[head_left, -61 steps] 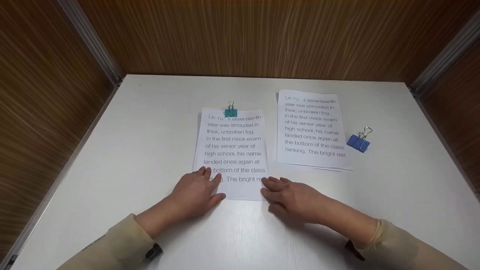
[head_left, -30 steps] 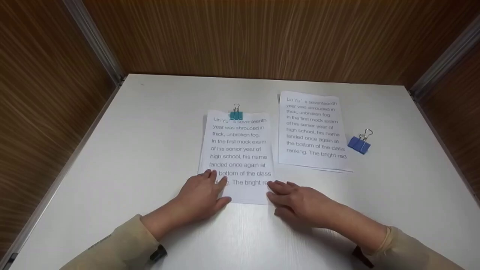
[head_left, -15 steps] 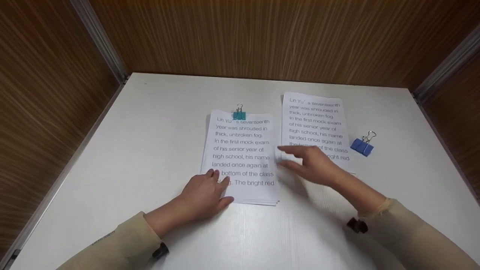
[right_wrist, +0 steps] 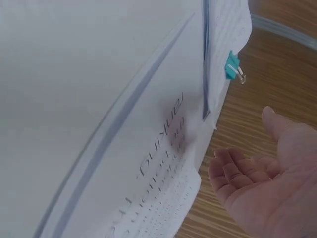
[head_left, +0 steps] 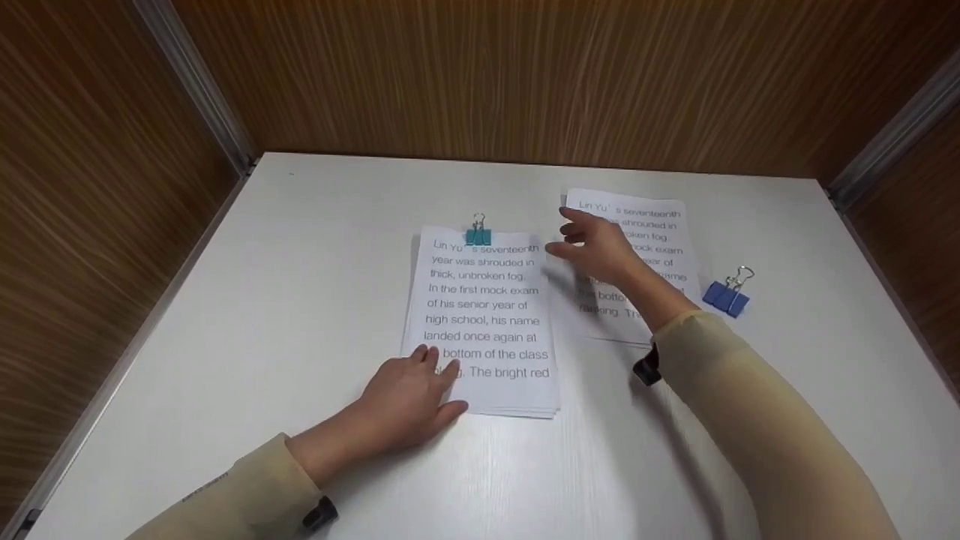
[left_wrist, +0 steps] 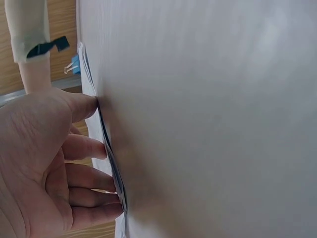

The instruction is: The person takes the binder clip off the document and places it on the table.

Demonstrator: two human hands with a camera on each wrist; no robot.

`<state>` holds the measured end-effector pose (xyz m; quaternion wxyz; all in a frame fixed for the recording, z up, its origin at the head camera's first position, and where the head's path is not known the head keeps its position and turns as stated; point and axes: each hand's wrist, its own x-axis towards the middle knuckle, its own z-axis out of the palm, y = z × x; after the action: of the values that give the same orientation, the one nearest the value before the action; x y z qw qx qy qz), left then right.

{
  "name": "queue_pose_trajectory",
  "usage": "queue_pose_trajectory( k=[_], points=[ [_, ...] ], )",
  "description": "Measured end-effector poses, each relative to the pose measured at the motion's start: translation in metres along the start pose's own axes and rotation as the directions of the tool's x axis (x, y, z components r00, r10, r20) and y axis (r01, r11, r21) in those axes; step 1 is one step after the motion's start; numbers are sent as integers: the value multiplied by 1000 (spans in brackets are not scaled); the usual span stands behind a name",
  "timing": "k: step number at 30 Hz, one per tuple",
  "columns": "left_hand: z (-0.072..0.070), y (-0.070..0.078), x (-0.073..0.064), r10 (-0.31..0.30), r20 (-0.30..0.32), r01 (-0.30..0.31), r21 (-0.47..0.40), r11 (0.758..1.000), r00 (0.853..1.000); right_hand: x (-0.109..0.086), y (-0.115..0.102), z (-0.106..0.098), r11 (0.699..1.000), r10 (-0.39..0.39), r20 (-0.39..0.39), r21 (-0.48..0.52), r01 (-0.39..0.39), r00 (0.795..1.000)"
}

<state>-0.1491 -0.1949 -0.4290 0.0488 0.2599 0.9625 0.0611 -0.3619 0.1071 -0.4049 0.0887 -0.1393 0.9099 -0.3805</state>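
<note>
My left hand rests on the lower left corner of the left paper stack, fingers spread. In the left wrist view, its fingertips touch the sheets' edge. A teal binder clip grips the top edge of that stack, its wire handles pointing away from me. Raised between the two stacks, my right hand holds nothing and covers part of the right paper stack. The right wrist view shows the right hand with fingers loosely bent, apart from the paper and the teal clip.
A blue binder clip lies to the right of the right stack. Both stacks lie on a white table, bounded by wood-grain panels at the back and sides.
My right hand has left the left stack's lower right corner and moved up and away, towards the stacks' upper ends. The left hand keeps its place on the paper. The head view shifted slightly.
</note>
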Motion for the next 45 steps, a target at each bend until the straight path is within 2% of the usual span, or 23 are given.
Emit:
queue_pose_trajectory(
  k=[10,15,18,25,30,36,45],
  points=[
    [1,1,1,20,-17,-20,11,1000,1000,15,4,17,994,89,82,-74,-83,993],
    [0,2,0,26,-31,-26,13,1000,999,16,1,23,988,85,120,-135,-68,989],
    [-1,1,0,28,-31,-28,15,1000,999,15,0,25,989,71,130,-135,-54,989],
    [-2,3,0,26,-12,-25,25,999,1000,11,-8,27,997,72,177,-39,-66,982],
    [-1,4,0,30,-18,-30,24,999,999,9,-11,27,994,87,150,54,-96,985],
    [-2,5,0,33,-28,-32,39,999,999,9,-12,27,969,92,106,218,-113,990],
    [-2,5,1,43,-32,-42,26,999,999,4,-8,29,932,55,79,353,-80,995]
  ],
)
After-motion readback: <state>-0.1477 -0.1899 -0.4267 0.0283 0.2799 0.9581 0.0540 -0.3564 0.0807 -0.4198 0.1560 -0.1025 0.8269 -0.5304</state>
